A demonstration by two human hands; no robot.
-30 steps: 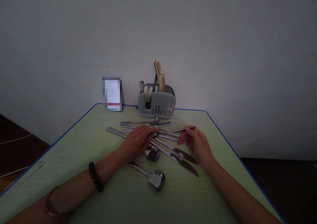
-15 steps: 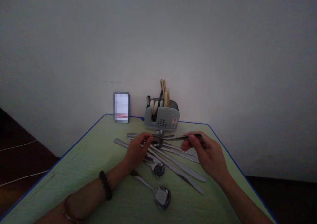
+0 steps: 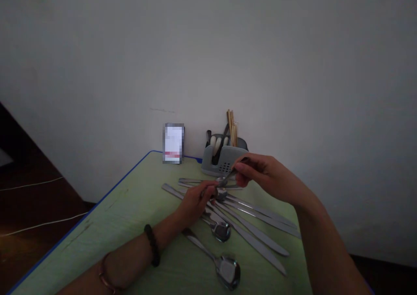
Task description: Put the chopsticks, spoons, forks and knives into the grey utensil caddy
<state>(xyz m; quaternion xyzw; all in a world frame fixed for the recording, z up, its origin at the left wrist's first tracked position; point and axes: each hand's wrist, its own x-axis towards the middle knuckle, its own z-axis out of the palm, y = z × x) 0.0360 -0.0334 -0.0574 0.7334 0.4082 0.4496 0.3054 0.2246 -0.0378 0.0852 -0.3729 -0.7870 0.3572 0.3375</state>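
The right hand (image 3: 262,173) pinches a slim, silvery metal utensil (image 3: 231,175), which slants above the pale green, blue-rimmed table (image 3: 124,217), toward its far edge. The left hand (image 3: 195,201) is curled beside the utensil's lower end; whether it grips this also, I cannot tell.

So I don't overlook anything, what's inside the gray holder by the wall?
Wooden chopsticks, white handles and two dark handles show in the holder. Its front hides most lower ends, and the right hand covers part of that front.
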